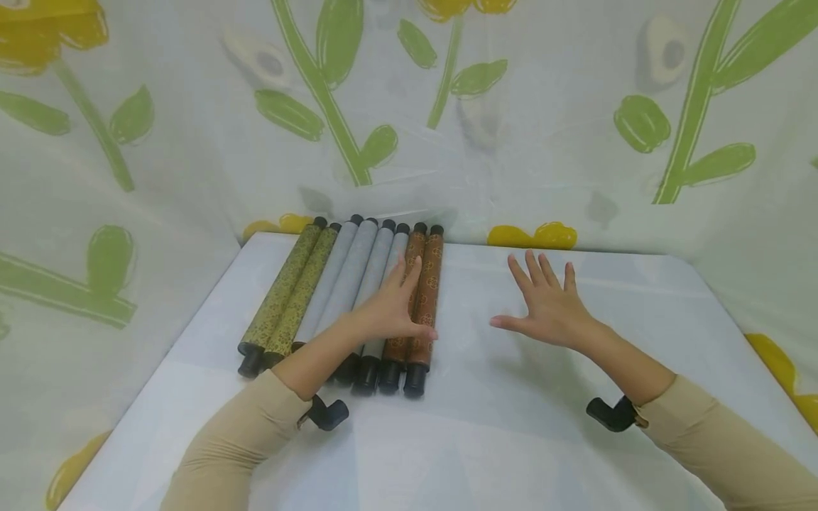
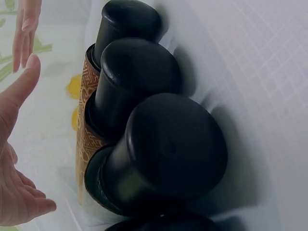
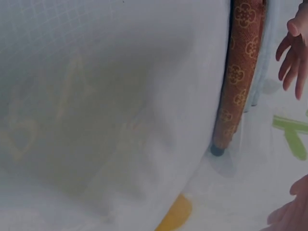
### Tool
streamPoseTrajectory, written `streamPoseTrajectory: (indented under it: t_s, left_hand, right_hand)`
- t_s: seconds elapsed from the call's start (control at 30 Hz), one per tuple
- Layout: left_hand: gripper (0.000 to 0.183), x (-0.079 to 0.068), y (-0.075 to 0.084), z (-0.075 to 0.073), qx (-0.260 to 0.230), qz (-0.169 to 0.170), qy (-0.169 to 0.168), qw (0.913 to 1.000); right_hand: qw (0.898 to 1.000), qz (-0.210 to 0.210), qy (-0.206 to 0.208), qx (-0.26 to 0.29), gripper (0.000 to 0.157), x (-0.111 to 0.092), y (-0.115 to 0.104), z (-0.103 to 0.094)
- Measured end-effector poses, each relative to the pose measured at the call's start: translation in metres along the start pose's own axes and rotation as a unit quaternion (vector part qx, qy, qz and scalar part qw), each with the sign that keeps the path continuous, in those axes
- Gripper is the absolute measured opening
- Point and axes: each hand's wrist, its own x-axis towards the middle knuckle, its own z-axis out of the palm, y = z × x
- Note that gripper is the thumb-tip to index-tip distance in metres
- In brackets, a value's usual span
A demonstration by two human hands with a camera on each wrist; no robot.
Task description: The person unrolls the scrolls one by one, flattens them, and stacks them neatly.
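A row of rolled scrolls with black end knobs lies side by side on the white table. Two are yellow-green and speckled (image 1: 281, 291), several are pale grey (image 1: 348, 277), and two are brown with gold flower patterns (image 1: 433, 284). Over the grey and brown scrolls hovers my left hand (image 1: 386, 309), fingers spread and holding nothing; from above I cannot tell whether it touches them. My right hand (image 1: 551, 312) is held with fingers spread above the table, to the right of the brown scrolls, also holding nothing. Black knobs (image 2: 175, 149) fill the left wrist view.
The white table (image 1: 511, 440) extends to the right of the scrolls and in front of them. Behind and at the sides hangs a pale curtain (image 1: 543, 156) with green leaves and yellow flowers. A black wrist mount (image 1: 613, 414) juts below the right forearm, another (image 1: 327, 414) below the left.
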Motion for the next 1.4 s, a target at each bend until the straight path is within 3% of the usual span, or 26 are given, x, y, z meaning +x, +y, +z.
streamPoseTrajectory:
  t_s: [0.17,0.5,1.0,1.4]
  left_hand:
    - [0.13,0.003,-0.003,0.007,-0.03,-0.01,0.009,0.9995]
    - [0.13,0.007,-0.006,0.014,-0.073,-0.062,0.01,0.9953]
    - [0.133,0.021,-0.012,0.018,-0.049,-0.075,0.016,0.9958]
    - [0.129,0.04,-0.015,0.019,0.01,-0.104,0.002,0.9945]
  right_hand:
    - [1.0,0.002,-0.002,0.007,0.109,0.008,-0.006,0.005]
    - [1.0,-0.003,-0.007,0.008,0.107,0.018,-0.017,0.014]
    - [0.999,-0.013,-0.004,0.04,0.104,0.035,-0.029,0.029]
    - [0.996,0.002,0.012,0.083,0.098,0.056,-0.047,0.042]
